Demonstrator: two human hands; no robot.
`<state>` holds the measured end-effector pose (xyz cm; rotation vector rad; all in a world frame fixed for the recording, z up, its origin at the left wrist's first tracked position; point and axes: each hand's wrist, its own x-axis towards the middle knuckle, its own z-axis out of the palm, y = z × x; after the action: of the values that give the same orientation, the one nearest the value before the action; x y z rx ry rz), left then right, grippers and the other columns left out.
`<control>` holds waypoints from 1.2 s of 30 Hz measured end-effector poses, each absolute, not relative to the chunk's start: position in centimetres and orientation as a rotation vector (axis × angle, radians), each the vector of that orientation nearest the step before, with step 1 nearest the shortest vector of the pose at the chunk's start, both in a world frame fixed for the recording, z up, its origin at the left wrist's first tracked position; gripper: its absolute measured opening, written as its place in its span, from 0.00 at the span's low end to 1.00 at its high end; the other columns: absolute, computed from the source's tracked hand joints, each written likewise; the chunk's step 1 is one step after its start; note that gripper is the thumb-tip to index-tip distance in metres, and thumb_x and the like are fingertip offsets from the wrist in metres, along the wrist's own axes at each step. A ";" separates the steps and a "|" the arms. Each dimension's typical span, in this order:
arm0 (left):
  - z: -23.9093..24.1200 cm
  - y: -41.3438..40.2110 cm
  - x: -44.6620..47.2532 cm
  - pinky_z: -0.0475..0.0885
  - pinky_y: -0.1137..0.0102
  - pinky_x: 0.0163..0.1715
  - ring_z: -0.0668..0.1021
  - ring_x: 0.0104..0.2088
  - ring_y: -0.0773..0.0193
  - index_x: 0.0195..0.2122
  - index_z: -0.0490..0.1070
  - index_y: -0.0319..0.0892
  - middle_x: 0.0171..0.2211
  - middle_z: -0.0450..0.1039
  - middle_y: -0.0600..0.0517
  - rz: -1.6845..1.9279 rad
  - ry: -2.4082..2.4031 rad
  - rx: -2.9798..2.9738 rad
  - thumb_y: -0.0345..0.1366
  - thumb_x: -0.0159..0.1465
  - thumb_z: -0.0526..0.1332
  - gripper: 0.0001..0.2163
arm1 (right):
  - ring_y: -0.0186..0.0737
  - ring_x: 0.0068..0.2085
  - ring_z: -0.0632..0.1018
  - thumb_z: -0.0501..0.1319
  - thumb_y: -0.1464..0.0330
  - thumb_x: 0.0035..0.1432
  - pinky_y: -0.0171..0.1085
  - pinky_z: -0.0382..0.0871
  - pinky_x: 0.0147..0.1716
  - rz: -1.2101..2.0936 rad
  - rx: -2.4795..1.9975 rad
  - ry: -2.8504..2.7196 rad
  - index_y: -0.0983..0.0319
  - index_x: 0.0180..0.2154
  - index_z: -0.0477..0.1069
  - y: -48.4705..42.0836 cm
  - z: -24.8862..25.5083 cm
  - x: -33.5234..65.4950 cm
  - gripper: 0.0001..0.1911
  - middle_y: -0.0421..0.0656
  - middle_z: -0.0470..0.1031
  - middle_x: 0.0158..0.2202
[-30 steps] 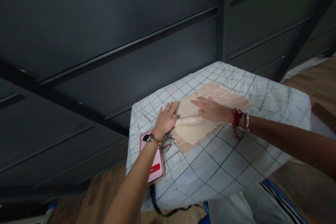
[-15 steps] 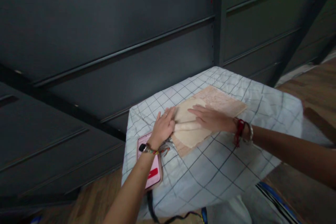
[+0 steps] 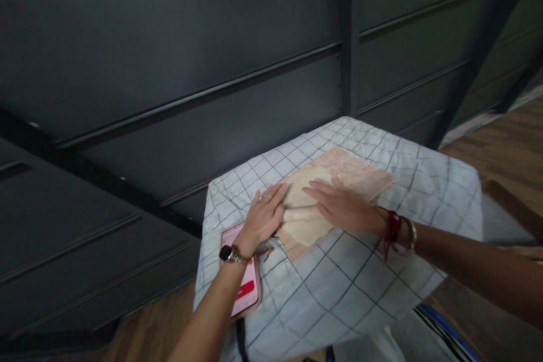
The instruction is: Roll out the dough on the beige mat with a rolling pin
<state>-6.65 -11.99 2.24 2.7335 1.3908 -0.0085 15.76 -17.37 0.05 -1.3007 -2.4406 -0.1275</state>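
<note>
A pale, flat sheet of dough [image 3: 309,232] lies on a light wooden board [image 3: 358,165] dusted with flour. Across the dough runs a rolling pin [image 3: 302,213], its two ends covered by my hands. My left hand [image 3: 266,216] rests on the left end with fingers stretched forward. On the right end lies my right hand [image 3: 341,203], palm down, its fingers extended and spread over the dough. Neither hand is wrapped round the pin, as far as the view shows.
A checked white cloth [image 3: 331,305] covers the table. A phone [image 3: 246,294] with a pink screen lies under my left wrist. Dark metal panels [image 3: 212,28] rise behind the table, and a dark strap [image 3: 241,339] hangs at its front edge.
The view has tilted slightly, so the table sits lower in the picture. Both hands stay on the rolling pin, with little visible shift along the dough.
</note>
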 end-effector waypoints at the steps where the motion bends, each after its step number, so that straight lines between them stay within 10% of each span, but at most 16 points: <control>1: 2.3 -12.0 -6.6 0.42 0.56 0.63 0.50 0.66 0.62 0.66 0.46 0.45 0.65 0.50 0.53 -0.010 1.403 2.724 0.35 0.66 0.40 0.26 | 0.49 0.61 0.62 0.47 0.75 0.61 0.52 0.59 0.57 -0.105 -1.302 -2.445 0.66 0.57 0.64 -17.4 0.1 15.7 0.23 0.52 0.64 0.59; 36: 1.7 -13.7 -6.7 0.42 0.59 0.64 0.60 0.62 0.64 0.62 0.56 0.43 0.61 0.60 0.51 0.075 1.461 2.754 0.34 0.65 0.40 0.24 | 0.49 0.62 0.61 0.46 0.73 0.63 0.54 0.58 0.56 -0.139 -1.420 -2.403 0.67 0.54 0.66 -20.2 0.3 15.1 0.21 0.54 0.63 0.59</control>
<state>-6.73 -13.67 1.71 2.7544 1.4609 0.0745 15.05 -20.16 0.30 -1.4205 -2.4035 -0.1395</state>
